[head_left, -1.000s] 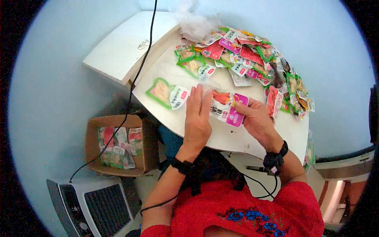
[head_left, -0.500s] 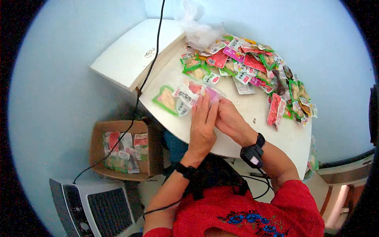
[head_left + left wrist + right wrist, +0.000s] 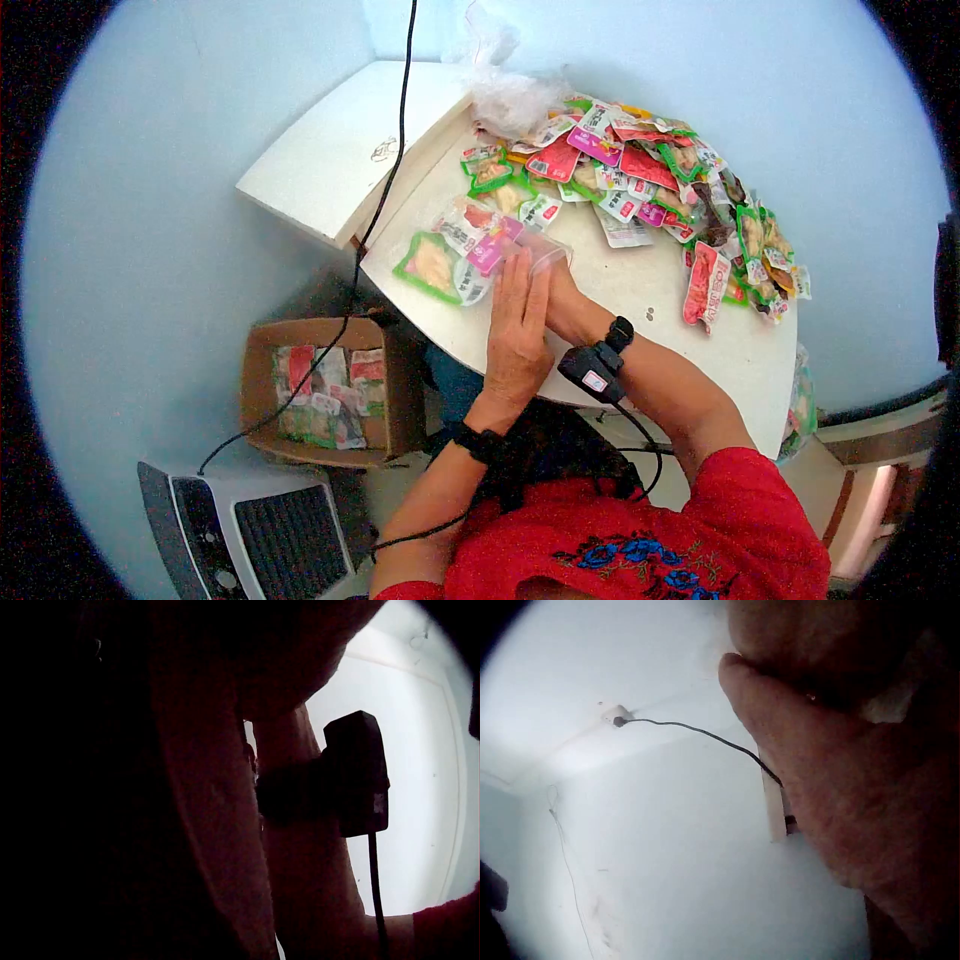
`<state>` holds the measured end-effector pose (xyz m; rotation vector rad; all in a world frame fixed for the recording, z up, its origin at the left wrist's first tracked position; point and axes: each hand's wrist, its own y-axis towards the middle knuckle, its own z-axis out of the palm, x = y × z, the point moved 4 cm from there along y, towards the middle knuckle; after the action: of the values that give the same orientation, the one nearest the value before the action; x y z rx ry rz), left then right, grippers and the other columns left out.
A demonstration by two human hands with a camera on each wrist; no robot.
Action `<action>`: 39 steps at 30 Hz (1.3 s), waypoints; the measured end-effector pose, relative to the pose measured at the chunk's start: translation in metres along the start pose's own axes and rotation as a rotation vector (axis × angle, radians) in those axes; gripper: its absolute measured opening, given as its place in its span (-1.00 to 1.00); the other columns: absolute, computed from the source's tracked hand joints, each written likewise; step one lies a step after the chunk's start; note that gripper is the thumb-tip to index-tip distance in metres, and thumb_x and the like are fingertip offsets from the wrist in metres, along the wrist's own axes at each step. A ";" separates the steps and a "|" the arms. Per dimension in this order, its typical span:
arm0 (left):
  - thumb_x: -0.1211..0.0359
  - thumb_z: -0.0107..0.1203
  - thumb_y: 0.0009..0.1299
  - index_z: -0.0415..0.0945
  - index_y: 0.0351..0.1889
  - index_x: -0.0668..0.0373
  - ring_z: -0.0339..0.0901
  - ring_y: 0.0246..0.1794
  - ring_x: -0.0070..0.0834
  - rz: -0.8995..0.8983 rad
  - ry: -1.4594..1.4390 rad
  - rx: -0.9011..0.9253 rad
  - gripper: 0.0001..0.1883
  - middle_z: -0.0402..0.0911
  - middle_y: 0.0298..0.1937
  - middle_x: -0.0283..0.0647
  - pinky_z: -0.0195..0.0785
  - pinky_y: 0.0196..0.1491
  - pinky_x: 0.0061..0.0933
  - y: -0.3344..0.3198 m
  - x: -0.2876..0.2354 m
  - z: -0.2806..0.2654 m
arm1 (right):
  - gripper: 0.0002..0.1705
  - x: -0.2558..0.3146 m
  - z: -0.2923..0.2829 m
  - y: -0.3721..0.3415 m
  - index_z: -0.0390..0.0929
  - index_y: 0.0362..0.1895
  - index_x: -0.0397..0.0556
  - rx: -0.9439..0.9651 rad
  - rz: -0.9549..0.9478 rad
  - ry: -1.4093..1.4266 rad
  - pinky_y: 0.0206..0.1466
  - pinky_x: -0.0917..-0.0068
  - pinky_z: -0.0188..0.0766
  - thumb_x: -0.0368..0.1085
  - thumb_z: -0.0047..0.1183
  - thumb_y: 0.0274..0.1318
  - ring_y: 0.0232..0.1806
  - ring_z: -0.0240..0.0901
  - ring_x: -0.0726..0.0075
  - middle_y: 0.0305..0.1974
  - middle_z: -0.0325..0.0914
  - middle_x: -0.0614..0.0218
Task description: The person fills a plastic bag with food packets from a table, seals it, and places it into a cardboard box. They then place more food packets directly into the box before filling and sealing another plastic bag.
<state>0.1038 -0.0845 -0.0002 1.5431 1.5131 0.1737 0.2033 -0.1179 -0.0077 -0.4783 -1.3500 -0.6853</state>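
A purple-and-white snack packet (image 3: 492, 246) lies at the table's left front, overlapping a green-edged packet (image 3: 430, 265). My left hand (image 3: 518, 335) is just right of both, its visible fingers straight and pointing away from me, the thumb hidden. Behind these fingers my right hand (image 3: 562, 288) reaches left toward the purple end of the packet. Its fingertips are blurred and partly covered, so I cannot tell whether they hold it. Clear plastic (image 3: 548, 258) shows around the right hand. The left wrist view is very dark; in the right wrist view the right hand (image 3: 855, 772) fills the right side.
Many snack packets (image 3: 650, 165) are heaped along the back and right of the white table (image 3: 640, 345). A crumpled clear bag (image 3: 515, 100) sits at the back. At the left stand a cardboard box (image 3: 405, 395) of packets and a grey appliance (image 3: 285, 535). A black cable (image 3: 385, 190) hangs across.
The right hand has carried the purple-and-white packet left, past the left hand and over the green-edged packet. The right forearm has swung left behind the left fingers. The left hand has barely moved.
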 end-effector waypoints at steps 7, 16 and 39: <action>0.70 -0.08 0.16 0.27 0.34 0.34 0.12 0.45 0.16 -0.018 -0.071 -0.041 -0.33 0.18 0.42 0.24 0.02 0.45 0.06 0.002 -0.004 -0.004 | -0.70 -0.009 -0.011 -0.014 0.51 0.05 -0.19 -0.128 0.212 0.278 -0.19 0.50 0.54 -0.32 -0.13 0.36 -0.22 0.53 0.41 -0.12 0.57 0.27; 0.64 -0.07 0.23 0.38 0.21 0.37 0.20 0.40 0.17 -0.008 0.029 0.020 -0.49 0.25 0.38 0.22 0.09 0.41 0.06 -0.002 -0.004 -0.002 | -0.77 0.089 -0.073 -0.012 0.65 -0.22 -0.20 -0.297 0.037 -0.434 -0.56 0.56 0.47 -0.27 0.06 0.26 -0.59 0.56 0.51 -0.42 0.67 0.25; 0.65 -0.01 0.15 0.53 -0.03 0.32 0.32 0.32 0.09 0.001 0.039 0.100 -0.62 0.42 0.22 0.11 0.10 0.39 0.13 -0.014 0.006 0.007 | -0.65 0.044 -0.020 0.192 0.66 -0.32 -0.28 -0.010 -0.214 -1.611 -0.12 0.01 0.57 -0.20 0.11 -0.06 -0.26 0.64 -0.19 -0.25 0.64 -0.15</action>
<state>0.1003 -0.0858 -0.0165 1.6281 1.5722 0.1318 0.3538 -0.0015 0.0462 -0.9786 -2.9263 -0.3948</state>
